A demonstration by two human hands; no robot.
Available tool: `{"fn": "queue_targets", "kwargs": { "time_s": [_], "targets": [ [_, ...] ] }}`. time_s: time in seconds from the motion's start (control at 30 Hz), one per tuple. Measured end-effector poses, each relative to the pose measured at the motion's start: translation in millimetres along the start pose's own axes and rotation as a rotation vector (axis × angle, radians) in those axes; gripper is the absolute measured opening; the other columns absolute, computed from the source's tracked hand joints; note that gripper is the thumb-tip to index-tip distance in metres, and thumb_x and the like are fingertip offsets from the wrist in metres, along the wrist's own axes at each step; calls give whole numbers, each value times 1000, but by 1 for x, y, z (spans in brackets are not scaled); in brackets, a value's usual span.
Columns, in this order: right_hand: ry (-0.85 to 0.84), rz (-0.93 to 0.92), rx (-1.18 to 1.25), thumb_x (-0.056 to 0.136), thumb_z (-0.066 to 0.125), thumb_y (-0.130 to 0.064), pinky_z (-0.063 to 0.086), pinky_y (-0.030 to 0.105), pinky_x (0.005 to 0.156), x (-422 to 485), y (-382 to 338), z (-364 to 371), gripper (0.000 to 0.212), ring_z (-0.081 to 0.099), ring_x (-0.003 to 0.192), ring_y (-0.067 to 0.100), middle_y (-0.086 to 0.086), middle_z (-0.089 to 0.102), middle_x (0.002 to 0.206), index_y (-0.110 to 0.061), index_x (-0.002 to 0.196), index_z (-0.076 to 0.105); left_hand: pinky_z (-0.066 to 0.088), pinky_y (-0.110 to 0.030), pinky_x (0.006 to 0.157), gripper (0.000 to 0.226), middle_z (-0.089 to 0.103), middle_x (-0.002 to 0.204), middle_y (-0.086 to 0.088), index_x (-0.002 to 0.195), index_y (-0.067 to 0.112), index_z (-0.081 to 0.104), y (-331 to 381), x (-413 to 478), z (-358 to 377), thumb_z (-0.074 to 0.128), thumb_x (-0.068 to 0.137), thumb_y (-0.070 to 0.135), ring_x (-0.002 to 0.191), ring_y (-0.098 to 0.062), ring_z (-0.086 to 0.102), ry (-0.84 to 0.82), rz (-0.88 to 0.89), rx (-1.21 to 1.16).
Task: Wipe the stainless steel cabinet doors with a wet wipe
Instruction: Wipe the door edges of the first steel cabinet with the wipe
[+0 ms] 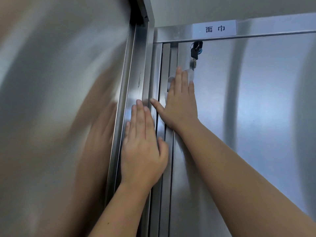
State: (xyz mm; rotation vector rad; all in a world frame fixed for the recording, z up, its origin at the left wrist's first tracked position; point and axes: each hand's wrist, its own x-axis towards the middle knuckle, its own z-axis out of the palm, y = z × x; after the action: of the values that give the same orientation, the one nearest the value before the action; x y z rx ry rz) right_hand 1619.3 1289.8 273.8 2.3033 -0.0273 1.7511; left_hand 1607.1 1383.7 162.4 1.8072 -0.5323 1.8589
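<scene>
My right hand (179, 101) lies flat against the right stainless steel cabinet door (248, 108), pressing a pale, nearly see-through wet wipe (189, 74) onto the steel just below the lock. The wipe shows around my fingertips; most of it is hidden under the palm. My left hand (143, 147) rests flat with fingers together on the vertical frame (136, 79) between the two cabinets, holding nothing. The left steel door (59, 100) shows a blurred reflection of my arm.
A black key (195, 52) hangs from the lock at the top of the right door, just above my fingertips. A white label with two characters (214, 29) sits on the top rail. The wall above is plain.
</scene>
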Motion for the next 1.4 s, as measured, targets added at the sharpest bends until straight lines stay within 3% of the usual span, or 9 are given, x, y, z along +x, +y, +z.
{"fn": "queue_targets", "kwargs": {
  "time_s": [0.2, 0.4, 0.57, 0.87, 1.17, 1.4],
  "targets": [
    [0, 3, 99, 93, 20, -60, -7, 39, 114, -37, -8, 5, 81, -14, 143, 28, 17, -16, 155, 3, 144, 21, 16, -44, 111, 65, 22, 148, -26, 139, -11, 29, 4, -8, -1, 31, 80, 17, 139, -37, 19, 9, -12, 30],
    [-41, 28, 109, 93, 19, -62, -12, 37, 113, -72, -15, 12, 84, -19, 142, 25, 14, -20, 154, 1, 148, 8, 14, -39, 111, 65, 19, 150, -24, 140, -9, 27, 3, -33, -6, 29, 81, 18, 140, -34, 16, -35, -60, 12],
    [-80, 35, 103, 93, 18, -63, -13, 38, 112, -101, -21, 15, 85, -20, 141, 26, 15, -21, 153, 3, 146, 13, 12, -41, 111, 66, 18, 150, -23, 141, -8, 22, 5, -60, -11, 30, 81, 20, 140, -31, 12, -76, -91, -13],
    [-124, 46, 81, 91, 13, -63, -14, 39, 112, -141, -30, 21, 85, -22, 140, 27, 14, -25, 152, -1, 148, -2, 6, -40, 112, 67, 4, 153, -17, 143, 0, 6, 0, -103, -20, 29, 84, 22, 142, -27, 5, -194, -87, 9],
    [-189, 46, 25, 89, 4, -62, -16, 41, 110, -191, -40, 33, 85, -30, 134, 29, 14, -29, 146, -1, 148, 5, 11, -43, 113, 66, 4, 152, -15, 143, -1, 10, -9, -136, -23, 33, 85, 20, 142, -27, 6, -225, -74, -21],
    [-227, 41, -50, 91, 4, -59, -7, 44, 111, -223, -46, 40, 82, -26, 134, 31, 16, -25, 146, 0, 147, 13, 15, -38, 114, 64, 5, 151, -15, 143, 0, 12, -14, -149, -29, 36, 86, 19, 142, -25, 6, -253, -61, -57]
  ]
}}
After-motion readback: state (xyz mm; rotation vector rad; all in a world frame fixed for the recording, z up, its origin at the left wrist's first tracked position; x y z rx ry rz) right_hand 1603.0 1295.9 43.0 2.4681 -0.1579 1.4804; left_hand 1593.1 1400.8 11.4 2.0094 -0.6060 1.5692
